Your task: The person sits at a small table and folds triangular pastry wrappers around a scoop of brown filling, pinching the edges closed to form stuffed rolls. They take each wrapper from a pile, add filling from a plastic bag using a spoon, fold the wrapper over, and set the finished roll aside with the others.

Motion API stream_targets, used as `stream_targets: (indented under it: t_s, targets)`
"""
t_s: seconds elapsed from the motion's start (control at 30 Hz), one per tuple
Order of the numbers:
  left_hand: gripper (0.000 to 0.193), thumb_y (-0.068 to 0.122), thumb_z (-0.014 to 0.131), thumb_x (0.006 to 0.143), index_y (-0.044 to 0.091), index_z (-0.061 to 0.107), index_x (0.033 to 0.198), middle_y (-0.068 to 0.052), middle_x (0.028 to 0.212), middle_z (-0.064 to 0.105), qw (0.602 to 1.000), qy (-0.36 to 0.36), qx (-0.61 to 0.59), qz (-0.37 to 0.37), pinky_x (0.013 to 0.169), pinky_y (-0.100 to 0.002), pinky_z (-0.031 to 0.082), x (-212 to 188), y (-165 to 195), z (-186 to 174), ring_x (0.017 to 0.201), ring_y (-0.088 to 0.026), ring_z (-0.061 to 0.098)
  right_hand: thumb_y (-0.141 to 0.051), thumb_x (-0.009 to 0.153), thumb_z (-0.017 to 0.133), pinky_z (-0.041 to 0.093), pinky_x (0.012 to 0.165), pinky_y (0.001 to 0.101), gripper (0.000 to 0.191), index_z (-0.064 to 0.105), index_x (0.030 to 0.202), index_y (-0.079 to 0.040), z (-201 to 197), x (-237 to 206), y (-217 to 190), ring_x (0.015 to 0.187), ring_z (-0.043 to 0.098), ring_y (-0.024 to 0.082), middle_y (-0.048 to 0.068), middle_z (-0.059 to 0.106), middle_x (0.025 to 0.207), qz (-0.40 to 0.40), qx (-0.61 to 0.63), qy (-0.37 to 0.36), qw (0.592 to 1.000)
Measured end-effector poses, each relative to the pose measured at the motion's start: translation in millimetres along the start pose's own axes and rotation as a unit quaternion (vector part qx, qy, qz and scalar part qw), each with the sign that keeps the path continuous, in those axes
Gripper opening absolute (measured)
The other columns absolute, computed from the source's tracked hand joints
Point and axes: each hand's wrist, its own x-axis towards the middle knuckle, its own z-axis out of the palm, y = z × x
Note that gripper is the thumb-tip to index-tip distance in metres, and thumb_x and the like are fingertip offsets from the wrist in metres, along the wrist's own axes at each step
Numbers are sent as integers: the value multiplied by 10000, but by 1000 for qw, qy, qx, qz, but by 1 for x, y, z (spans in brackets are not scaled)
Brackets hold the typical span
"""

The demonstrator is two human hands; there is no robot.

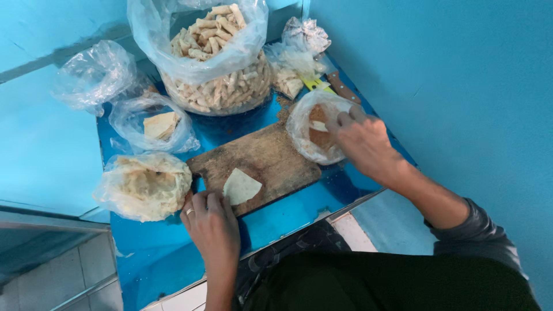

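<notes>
While I watch from the head view, I take the worn brown wooden cutting board (262,164) as my landmark on the shiny blue tabletop (167,247).

Left of the board lies one clear plastic bag of flat pale dough sheets (144,185); above it, one smaller clear bag holding folded wrappers (155,124), and further left one empty crumpled clear bag (92,75). Behind the board stands one large clear bag heaped with pale rolled sticks (216,57).

My left hand (212,222) rests at the board's near edge, fingers flat and loosely spread, pressing beside one triangular pale wrapper (241,185) lying on the board; they grip nothing.

Right of the board, my right hand (363,141) reaches into one clear bag of brown crumbly filling (314,132), fingers curled closed on a pinch of something pale, I judge. Behind that bag sit one more knotted bag (302,43) and one brown-handled knife (340,86).

Risks, as I judge them: the filling bag sits half off the board and could tip, spilling crumbs; the thin wrapper could tear or slide under my pressing fingers; the knife lies near my reaching wrist.
</notes>
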Motion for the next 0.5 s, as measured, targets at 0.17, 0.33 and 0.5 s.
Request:
stream_targets:
  t_s: [0.17,0.33,0.5]
  targets:
    - [94,114,678,927,37,656,975,-164,978,662,998,-30,-44,-23,855,-475,460,0,7,3,940,-374,631,-12,817,607,560,551,458,476,640,1287,-77,-13,11,3,871,702,347,147,681,979,27,36,-31,999]
    - [276,108,655,943,-28,621,1181,-223,1007,684,993,4,-116,-37,759,-500,504,2,4,4,900,-429,652,-20,847,594,573,638,466,344,686,1169,-98,-15,7,10,894,718,347,139,681,1013,-7,42,-28,999]
    - [325,88,677,934,-13,625,1238,-196,950,689,974,-20,-213,-75,697,-472,527,1,-2,-2,809,-360,685,-42,845,603,563,711,489,260,748,1050,-111,-6,2,18,885,712,349,136,689,993,-26,157,-28,987]
